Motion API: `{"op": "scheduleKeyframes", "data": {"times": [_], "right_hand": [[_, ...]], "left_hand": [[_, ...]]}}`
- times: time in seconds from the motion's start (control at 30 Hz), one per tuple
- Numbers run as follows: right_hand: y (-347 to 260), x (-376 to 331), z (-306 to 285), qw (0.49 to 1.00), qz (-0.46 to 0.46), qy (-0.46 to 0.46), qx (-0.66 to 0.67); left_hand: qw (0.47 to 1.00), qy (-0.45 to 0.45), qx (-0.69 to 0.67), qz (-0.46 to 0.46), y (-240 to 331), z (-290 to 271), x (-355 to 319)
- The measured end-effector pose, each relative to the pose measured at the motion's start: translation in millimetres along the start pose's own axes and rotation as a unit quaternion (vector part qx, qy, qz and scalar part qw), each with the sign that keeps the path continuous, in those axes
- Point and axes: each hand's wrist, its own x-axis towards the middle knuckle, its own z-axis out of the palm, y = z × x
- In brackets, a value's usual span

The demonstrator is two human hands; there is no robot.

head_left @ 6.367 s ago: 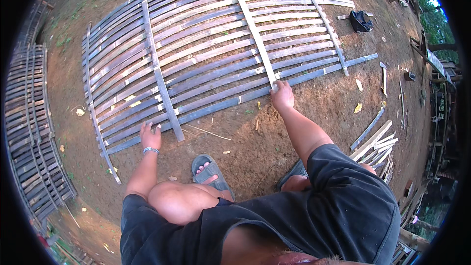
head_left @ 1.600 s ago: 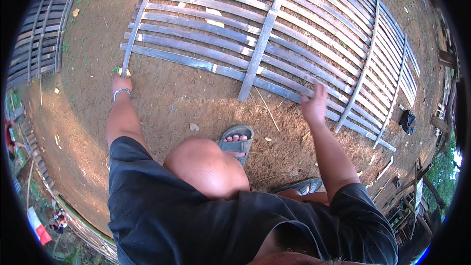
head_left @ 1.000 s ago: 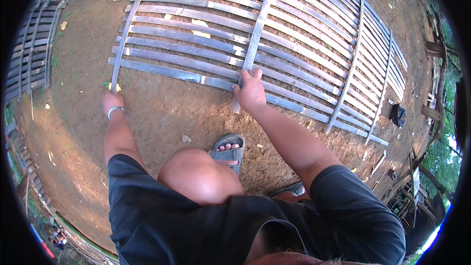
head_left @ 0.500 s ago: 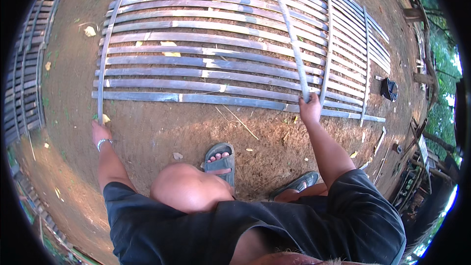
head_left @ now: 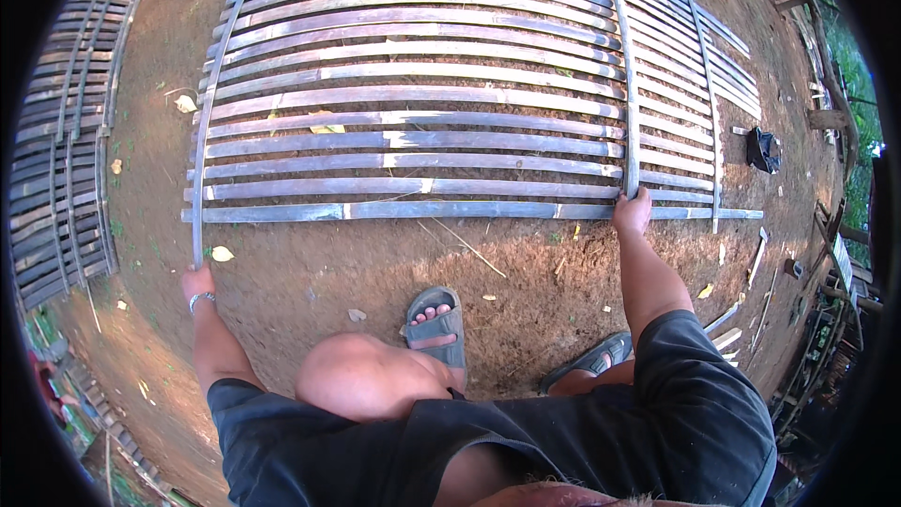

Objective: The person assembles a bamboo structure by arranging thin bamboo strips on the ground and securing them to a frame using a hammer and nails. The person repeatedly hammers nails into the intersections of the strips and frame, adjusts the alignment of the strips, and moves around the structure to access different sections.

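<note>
Since half a second ago, the right hand [head_left: 632,212] has slid along the bamboo panel [head_left: 422,113] lying on the dirt ground [head_left: 310,272], grasping its near crosspiece end; the left hand [head_left: 197,280] grips the corner crosspiece. Lifted unevenly, loose slats could twist or slip.

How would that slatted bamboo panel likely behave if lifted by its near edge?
The bamboo panel would probably flex and sag, since its long thin slats are joined by only a few cross strips. It looks awkward rather than heavy. Lying flat, it shouldn't roll.
</note>
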Motion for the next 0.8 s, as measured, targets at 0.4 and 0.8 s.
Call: {"op": "scheduleKeyframes", "data": {"times": [0.4,0.8], "right_hand": [[12,13,-39,0.991,-0.128,-0.006,0.024],[71,22,-133,0.978,-0.049,-0.023,0.201]], "left_hand": [[0.999,0.015,-0.015,0.045,28,-61,-15],[0.996,0.061,0.035,0.059,18,-94,0]]}}
